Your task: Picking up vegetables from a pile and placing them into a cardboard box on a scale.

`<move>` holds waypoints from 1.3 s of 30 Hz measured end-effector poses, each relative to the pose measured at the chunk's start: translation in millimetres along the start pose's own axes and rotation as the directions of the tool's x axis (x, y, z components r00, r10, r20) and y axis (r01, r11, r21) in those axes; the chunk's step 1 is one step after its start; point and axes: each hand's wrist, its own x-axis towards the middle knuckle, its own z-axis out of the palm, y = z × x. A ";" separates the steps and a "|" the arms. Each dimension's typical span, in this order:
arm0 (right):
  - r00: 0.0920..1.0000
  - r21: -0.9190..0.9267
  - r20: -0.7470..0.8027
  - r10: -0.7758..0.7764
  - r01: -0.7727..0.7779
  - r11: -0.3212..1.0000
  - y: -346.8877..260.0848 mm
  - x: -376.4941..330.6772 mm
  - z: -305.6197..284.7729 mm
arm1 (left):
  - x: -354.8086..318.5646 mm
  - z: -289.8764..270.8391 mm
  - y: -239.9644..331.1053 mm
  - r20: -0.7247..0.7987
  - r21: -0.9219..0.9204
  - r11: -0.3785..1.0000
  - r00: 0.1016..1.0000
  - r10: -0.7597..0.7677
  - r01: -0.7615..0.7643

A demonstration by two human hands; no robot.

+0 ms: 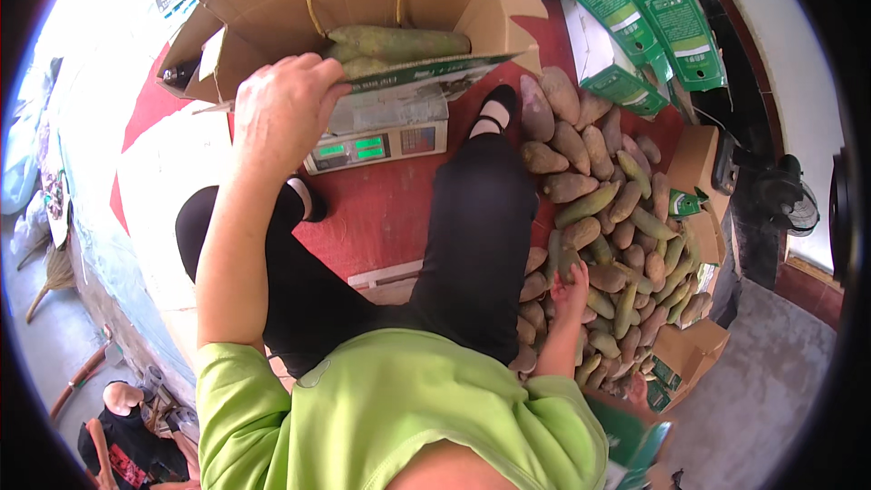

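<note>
Head view shows the left hand (283, 109), fingers curled shut on the box (363, 18) rim, steadying it on the scale (376, 145), while the right hand (572, 290), fingers spread, rests on piled tubers (599, 200).

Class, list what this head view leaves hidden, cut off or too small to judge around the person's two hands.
- Left hand: the fingertips curl over the cardboard box rim, so any grip is hidden.
- Scale: the box sits on it; its display is too small to read.
- Right hand: it rests on the pile of tubers; whether it holds one is unclear.
- Box contents: only the top tubers show.
</note>
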 end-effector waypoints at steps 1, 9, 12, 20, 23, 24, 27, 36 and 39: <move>0.998 -0.014 0.031 -0.055 0.055 0.998 -8.9 -15.6 8.2 | -1.0 -0.5 0.8 0.014 -0.010 1.000 1.000 -0.005 0.005; 0.706 0.017 0.563 -0.430 0.510 0.860 -132.9 -118.1 117.4 | -3.5 1.3 1.6 -0.006 0.011 1.000 1.000 0.009 -0.009; 0.479 0.145 0.681 -0.554 0.654 0.743 -174.7 -162.7 175.9 | -3.4 -0.1 -1.7 0.031 0.000 1.000 0.999 -0.017 0.017; 0.212 0.143 0.886 -0.412 0.720 0.679 -246.2 -246.5 302.0 | -2.0 1.8 -5.5 -0.014 0.016 1.000 1.000 0.025 -0.025; 0.177 0.009 0.960 -0.218 0.758 0.652 -258.7 -272.1 337.0 | -0.3 1.9 -5.2 -0.022 0.006 0.999 0.999 0.043 -0.043; 0.142 -0.053 0.987 -0.069 0.711 0.702 -262.3 -287.3 345.5 | 2.7 3.0 -3.3 -0.034 -0.005 0.998 0.998 0.059 -0.060; 0.108 -0.068 0.994 -0.018 0.740 0.669 -219.2 -288.7 380.5 | -1.8 4.3 -6.0 -0.034 0.016 0.999 0.999 0.030 -0.029; 0.288 0.018 0.842 -0.457 0.830 0.557 -188.2 -203.2 330.2 | -2.1 1.3 -7.5 -0.056 0.000 0.999 0.997 0.050 -0.050; 0.518 -0.165 0.718 -0.464 0.775 0.610 -158.5 -136.1 280.2 | 1.1 -0.8 -2.4 -0.058 0.026 0.999 0.998 0.025 -0.024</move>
